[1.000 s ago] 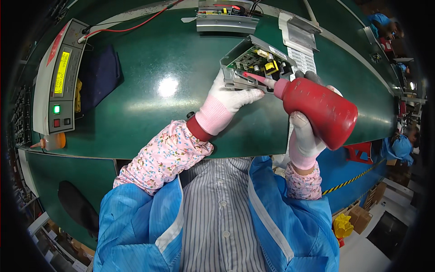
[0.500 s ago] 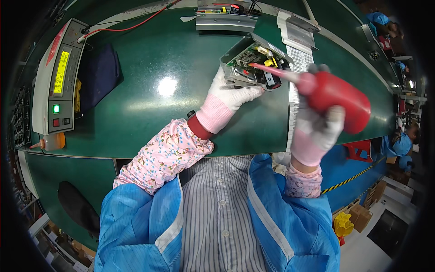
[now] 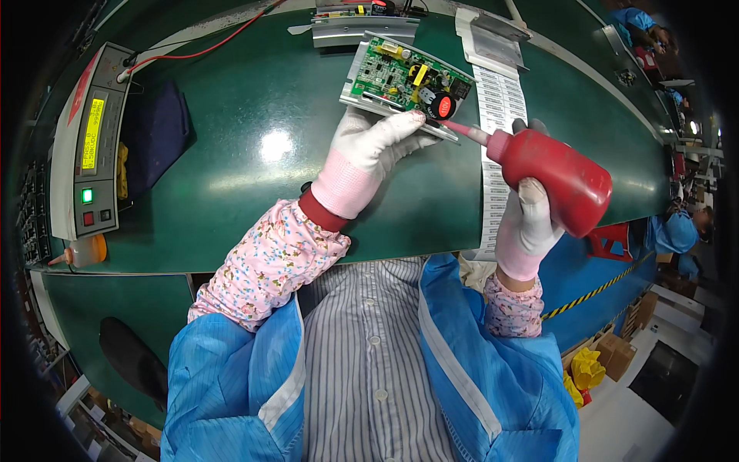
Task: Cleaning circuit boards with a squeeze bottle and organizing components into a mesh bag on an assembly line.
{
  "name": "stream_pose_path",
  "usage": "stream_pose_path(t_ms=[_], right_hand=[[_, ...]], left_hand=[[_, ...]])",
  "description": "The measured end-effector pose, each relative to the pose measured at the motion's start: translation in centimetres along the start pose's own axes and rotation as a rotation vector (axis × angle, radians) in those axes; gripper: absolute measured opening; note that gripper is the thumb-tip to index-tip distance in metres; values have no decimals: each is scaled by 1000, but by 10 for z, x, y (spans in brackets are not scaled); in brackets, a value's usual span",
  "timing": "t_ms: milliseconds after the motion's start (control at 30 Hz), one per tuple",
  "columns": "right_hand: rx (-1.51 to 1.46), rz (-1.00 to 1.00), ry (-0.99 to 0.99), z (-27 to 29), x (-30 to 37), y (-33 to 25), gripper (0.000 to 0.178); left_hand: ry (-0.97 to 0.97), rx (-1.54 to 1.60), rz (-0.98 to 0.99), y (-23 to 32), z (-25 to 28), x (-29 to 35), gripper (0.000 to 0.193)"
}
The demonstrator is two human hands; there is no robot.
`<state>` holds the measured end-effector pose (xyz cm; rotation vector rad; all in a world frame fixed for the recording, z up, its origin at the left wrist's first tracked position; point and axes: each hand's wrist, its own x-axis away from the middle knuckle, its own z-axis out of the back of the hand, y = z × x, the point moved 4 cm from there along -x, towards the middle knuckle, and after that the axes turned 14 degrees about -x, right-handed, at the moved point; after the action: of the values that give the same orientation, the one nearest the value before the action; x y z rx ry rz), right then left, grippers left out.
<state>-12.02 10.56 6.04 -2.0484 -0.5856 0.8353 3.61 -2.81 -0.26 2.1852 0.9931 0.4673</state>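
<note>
My left hand [image 3: 371,146], in a white glove with a pink cuff, grips a green circuit board [image 3: 396,77] seated in a grey metal bracket, lifted over the table. Its component side faces up, with yellow parts and a round black part bearing a red-orange mark. My right hand [image 3: 530,215], also gloved, is wrapped round a red squeeze bottle [image 3: 556,177]. The bottle's thin pink nozzle points left, its tip at the board's lower right edge near the round black part. Whether the tip touches is hard to tell.
A test instrument [image 3: 92,146] with a lit yellow display stands at the left, beside dark blue cloth [image 3: 158,127] and a small orange-capped bottle [image 3: 86,251]. Label sheets [image 3: 499,100] lie right of centre under a metal bracket [image 3: 493,42]. Another metal-cased board [image 3: 363,31] sits at the back.
The board has been tilted so its component side shows more fully, and it has moved slightly left. The red bottle's nozzle has shifted from the board's middle to its lower right edge.
</note>
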Motion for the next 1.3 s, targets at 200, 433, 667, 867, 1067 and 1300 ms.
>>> stream_pose_path(t_ms=[200, 433, 667, 867, 1067, 1300], right_hand=[[79, -13, -3, -7, 3, 6, 71], [81, -36, 52, 3, 3, 2, 71], [94, -19, 73, 0, 7, 5, 68], [55, -18, 79, 0, 7, 1, 66], [-88, 29, 143, 2, 9, 7, 56], [-551, -254, 205, 1, 3, 14, 62]], left_hand=[[-12, -46, 3, 0, -1, 1, 27], [-1, -23, -14, 2, -4, 2, 29], [9, 19, 40, 1, 0, 1, 40], [16, 31, 23, 0, -2, 0, 45], [5, 7, 37, 1, -2, 1, 45], [-113, 134, -4, 5, 9, -1, 42]])
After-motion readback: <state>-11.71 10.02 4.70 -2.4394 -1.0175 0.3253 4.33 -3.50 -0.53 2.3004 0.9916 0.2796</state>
